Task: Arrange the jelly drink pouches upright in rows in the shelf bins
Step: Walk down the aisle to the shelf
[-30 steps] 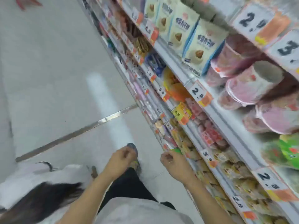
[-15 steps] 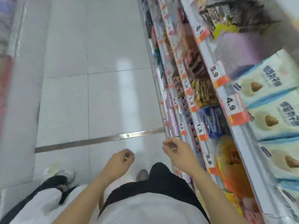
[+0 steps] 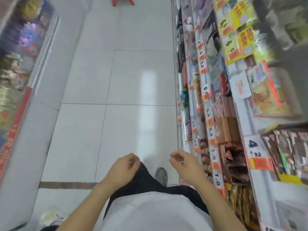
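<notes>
No jelly drink pouch can be made out in this blurred head view. My left hand (image 3: 125, 165) hangs in front of my waist over the floor, fingers curled into a loose fist with nothing in it. My right hand (image 3: 185, 164) is level with it, a hand's width from the lower shelf edge on the right. Its fingers are bent but apart, and it holds nothing. Both forearms reach forward from my white shirt.
Stocked shelves (image 3: 210, 124) with orange price tags run along the right side. A white unit (image 3: 43, 67) with colourful packs lines the left. A white tiled aisle floor (image 3: 126, 84) lies between them, with a red object (image 3: 123, 1) at its far end. My shoe (image 3: 161, 175) is below my hands.
The view has swung left, from facing the shelves to looking straight down the aisle. Both hands stay empty in front of my waist and have drawn slightly apart.
</notes>
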Motion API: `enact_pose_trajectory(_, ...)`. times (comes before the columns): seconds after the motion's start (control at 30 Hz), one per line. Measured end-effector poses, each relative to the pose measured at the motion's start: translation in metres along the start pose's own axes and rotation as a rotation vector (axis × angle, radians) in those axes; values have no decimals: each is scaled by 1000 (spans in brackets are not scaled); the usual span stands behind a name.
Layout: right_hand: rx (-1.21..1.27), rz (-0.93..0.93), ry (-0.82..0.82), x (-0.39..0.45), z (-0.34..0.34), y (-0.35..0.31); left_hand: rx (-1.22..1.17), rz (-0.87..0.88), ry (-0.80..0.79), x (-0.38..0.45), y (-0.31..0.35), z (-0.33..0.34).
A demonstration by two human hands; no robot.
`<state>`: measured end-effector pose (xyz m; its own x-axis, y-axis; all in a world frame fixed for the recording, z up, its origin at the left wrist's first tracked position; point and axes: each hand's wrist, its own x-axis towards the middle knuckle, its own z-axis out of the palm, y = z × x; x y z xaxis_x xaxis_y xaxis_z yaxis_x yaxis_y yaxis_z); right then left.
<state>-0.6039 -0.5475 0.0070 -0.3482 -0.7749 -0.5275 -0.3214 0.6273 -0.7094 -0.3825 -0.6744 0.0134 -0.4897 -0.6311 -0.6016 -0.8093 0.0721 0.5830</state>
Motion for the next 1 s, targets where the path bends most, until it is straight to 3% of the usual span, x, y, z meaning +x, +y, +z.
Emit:
enact_pose_trajectory(0.27, -107, -129, -92, 261, -68, -140, -60, -79, 70, 196, 40, -134)
enact_pose_trajectory(0.47, -105, -81, -89, 417, -127, -235, -13, -22, 54, 358, 93, -270)
enact_pose_trajectory(0.77, -77, 20, -53, 623, -216, -324, 46, 77, 29, 599, 186, -446)
enact_pose_trajectory(1.0, -175, -47, -133, 846, -281, -424, 32, -9, 49, 762, 246, -567)
